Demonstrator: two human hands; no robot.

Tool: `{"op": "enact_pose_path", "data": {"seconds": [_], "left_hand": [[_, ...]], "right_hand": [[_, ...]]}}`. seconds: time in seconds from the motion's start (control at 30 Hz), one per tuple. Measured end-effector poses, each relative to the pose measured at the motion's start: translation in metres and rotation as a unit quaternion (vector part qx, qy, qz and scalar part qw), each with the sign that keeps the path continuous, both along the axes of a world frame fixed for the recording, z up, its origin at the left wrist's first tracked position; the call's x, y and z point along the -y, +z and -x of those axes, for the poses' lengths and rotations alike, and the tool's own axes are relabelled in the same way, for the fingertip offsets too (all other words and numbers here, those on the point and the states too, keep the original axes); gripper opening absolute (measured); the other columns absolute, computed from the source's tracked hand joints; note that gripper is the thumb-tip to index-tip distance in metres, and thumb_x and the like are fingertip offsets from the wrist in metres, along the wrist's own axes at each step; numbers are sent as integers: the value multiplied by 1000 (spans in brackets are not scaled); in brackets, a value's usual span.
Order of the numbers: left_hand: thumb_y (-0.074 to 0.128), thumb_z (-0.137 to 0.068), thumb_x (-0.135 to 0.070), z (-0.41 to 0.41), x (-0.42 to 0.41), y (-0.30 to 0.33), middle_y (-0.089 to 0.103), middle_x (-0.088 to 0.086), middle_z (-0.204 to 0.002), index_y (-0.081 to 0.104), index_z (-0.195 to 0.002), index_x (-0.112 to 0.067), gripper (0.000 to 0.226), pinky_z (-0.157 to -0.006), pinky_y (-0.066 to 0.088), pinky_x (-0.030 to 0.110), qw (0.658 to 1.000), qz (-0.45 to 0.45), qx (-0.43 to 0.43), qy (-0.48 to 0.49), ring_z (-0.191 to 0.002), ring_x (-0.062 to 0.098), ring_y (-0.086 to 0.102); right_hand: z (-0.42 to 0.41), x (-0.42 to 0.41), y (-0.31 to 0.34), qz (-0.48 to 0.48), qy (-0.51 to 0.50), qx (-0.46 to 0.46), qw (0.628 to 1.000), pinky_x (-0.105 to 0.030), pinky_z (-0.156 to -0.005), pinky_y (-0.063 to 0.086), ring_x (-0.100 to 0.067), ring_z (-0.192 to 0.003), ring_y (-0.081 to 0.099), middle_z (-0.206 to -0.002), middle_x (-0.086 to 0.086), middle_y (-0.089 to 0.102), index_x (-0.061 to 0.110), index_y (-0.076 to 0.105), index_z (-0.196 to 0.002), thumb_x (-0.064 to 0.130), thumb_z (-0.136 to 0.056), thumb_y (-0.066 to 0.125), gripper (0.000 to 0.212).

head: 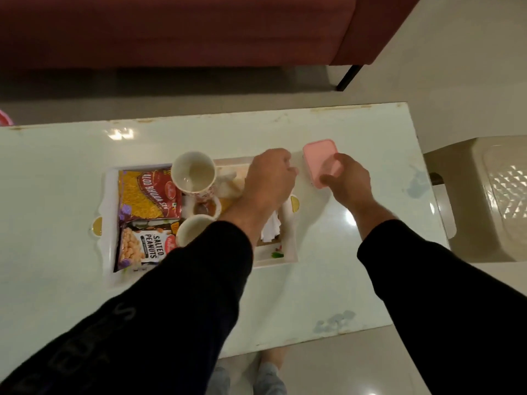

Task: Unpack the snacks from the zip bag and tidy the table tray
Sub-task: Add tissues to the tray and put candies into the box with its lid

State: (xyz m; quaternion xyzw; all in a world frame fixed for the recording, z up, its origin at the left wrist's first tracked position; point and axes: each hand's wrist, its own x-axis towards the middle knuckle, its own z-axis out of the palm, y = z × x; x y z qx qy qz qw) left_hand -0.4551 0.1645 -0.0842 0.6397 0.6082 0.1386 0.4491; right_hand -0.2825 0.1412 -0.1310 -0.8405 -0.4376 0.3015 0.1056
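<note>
A white tray (111, 218) lies on the white table (356, 132). In its left part lie an aloo bhujia sev packet (148, 195) and a salted peanuts packet (139, 248). A tall white mug (194, 173), a small bowl (204, 209) and a second cup (191, 230) stand in the middle. My left hand (269, 176) hovers over the tray's right part with curled fingers; what it holds is hidden. My right hand (346, 179) grips a pink lidded box (318, 153) just right of the tray. White tissue (271, 229) lies under my left wrist.
A dark red sofa (171, 29) stands beyond the table's far edge. A beige plastic stool (490, 195) stands to the right of the table. My feet (268, 372) show below the table's near edge.
</note>
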Motion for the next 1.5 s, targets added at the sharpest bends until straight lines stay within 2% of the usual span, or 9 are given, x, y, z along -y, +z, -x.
{"op": "enact_pose_path", "data": {"seconds": [0.13,0.3,0.37,0.5,0.93,1.07,1.13,1.3,1.5], "left_hand": [[55,-92,-10,-32,-2,-28,61,9,-92,51,-78,-8,15,-55,33,24,991,55,-101,-65,-86,26,55],[49,-97,-11,-57,9,-43,63,8,-114,57,-119,-5,24,-72,42,27,982,58,-142,-110,-103,27,61],[47,-99,-14,-61,12,-47,63,8,-112,57,-119,-6,24,-69,43,28,982,51,-140,-112,-91,22,58],[46,-100,-16,-65,14,-48,63,9,-106,58,-114,-5,21,-64,40,28,987,49,-132,-82,-83,20,54],[52,-98,-18,-61,22,-47,60,8,-122,53,-126,-7,30,-79,46,28,990,76,-84,-82,-107,24,58],[51,-97,-11,-56,24,-49,60,1,-118,53,-126,-14,29,-85,52,30,991,120,-33,-48,-105,21,61],[49,-97,-9,-51,22,-49,59,3,-112,53,-118,-12,22,-81,55,33,991,126,-33,-28,-98,22,63],[48,-95,-6,-45,20,-43,56,6,-106,55,-111,-7,17,-86,56,42,991,128,-33,-8,-100,29,63],[48,-98,-7,-53,16,-38,62,9,-115,54,-123,-5,26,-86,56,41,994,98,-39,-28,-99,26,65]], "right_hand": [[-3,6,-9,-40,-34,-28,998,-28,-91,41,-28,-119,56,-132,-10,60,14,47,-140,24,-81,74,66],[-1,17,-18,-75,-61,-67,993,-27,-85,41,-29,-112,60,-124,-10,63,14,39,-143,23,-77,77,76],[2,19,-20,-70,-69,-77,992,-30,-85,44,-27,-109,62,-120,-9,66,16,36,-145,27,-74,79,84],[1,17,-19,-69,-64,-73,993,-30,-80,49,-25,-102,64,-112,-5,69,17,54,-127,27,-74,79,60],[-10,2,-14,-19,4,-87,996,-25,-60,40,-28,-97,63,-106,-5,67,16,56,-115,20,-71,77,49],[-11,-7,-5,13,30,-59,998,-32,-92,42,-32,-126,49,-139,-13,48,15,23,-152,30,-81,73,89],[-8,-7,-1,11,32,-34,999,-39,-100,40,-32,-129,45,-143,-14,42,14,17,-154,39,-79,76,98],[0,-7,-5,45,92,43,994,-42,-88,47,-32,-114,50,-123,-11,50,13,39,-135,44,-69,81,84],[-9,-23,-1,93,257,135,952,-46,-90,45,-35,-121,45,-139,-6,46,22,25,-149,17,-74,75,90]]}}
